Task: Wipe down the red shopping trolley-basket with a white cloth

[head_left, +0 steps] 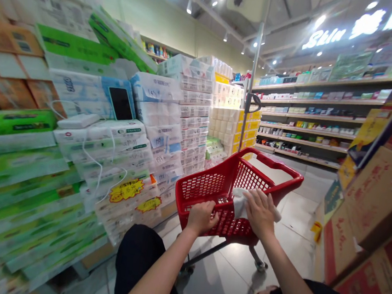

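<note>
A red plastic shopping cart [219, 172] stands in front of me, with lattice walls and wheels on the tiled floor. My left hand [202, 218] is closed around its near rim. Over the right part of that rim, my right hand [259, 214] presses down on a white cloth or wipe [239, 204], its fingers bent over it. Cloth sticks out on both sides of the hand. My right palm's underside is hidden. Only the basket's lattice sides and part of its floor show inside the cart.
Stacked tissue packs [160, 116] line the left, with a phone [121, 103] leaning there and a white cable [100, 170]. Cardboard boxes [378, 197] rise at the right. Behind the cart are a metal pole [256, 56] and product shelves [310, 116]. My knees flank the cart.
</note>
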`<state>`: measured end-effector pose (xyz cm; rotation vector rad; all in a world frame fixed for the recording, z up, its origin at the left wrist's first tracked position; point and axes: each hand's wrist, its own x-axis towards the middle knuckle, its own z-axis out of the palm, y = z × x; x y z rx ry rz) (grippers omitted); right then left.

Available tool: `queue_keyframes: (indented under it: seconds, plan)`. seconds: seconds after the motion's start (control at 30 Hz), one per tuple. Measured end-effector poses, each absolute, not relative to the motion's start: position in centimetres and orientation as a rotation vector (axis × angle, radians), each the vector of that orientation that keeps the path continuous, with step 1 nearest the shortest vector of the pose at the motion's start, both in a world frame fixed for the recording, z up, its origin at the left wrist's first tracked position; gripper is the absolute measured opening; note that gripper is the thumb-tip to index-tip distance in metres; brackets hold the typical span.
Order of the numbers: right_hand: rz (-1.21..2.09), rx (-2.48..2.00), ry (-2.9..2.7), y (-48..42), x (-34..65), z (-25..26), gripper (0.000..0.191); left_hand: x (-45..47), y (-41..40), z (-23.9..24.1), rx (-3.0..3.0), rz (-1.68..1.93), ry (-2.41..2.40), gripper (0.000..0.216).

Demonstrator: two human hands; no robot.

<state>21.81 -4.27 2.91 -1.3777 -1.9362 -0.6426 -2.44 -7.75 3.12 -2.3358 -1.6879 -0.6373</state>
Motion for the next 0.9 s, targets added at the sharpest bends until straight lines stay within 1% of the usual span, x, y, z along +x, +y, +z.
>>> queue_keyframes:
  seconds: [0.13,0.23,0.37,0.53,0.63,0.77,0.9]
  plan:
    - [-0.584,-1.219,-2.058,-6.2,15.9,1.1,0.043,-2.2,-7.6,3.0,-2.339,-0.616,-1.716,0.018]
    - [-0.568,-1.135,-2.117,-7.1,14.2,0.9,0.047,-2.4,-7.5,2.8,-2.349,-0.615,-1.710,0.020]
    - [-0.603,-1.095,-2.216,-6.4,17.0,1.8,0.051,-2.7,-7.6,2.8,-2.369,-0.626,-1.663,0.018]
    - [-0.702,-1.273,-2.054,-3.9,23.5,3.0,0.050,-2.4,-7.6,2.9,-2.358,-0.639,-1.654,0.015]
    - [-0.714,-1.357,-1.984,-3.1,25.0,2.9,0.047,-2.0,-7.5,2.9,-2.359,-0.630,-1.662,0.015]
    - [-0.662,-1.394,-1.919,-3.8,22.2,1.8,0.046,-1.7,-7.4,2.7,-2.345,-0.636,-1.670,0.017]
    - [-0.598,-1.265,-2.044,-5.8,16.9,0.7,0.050,-1.9,-7.4,2.6,-2.353,-0.625,-1.680,0.021]
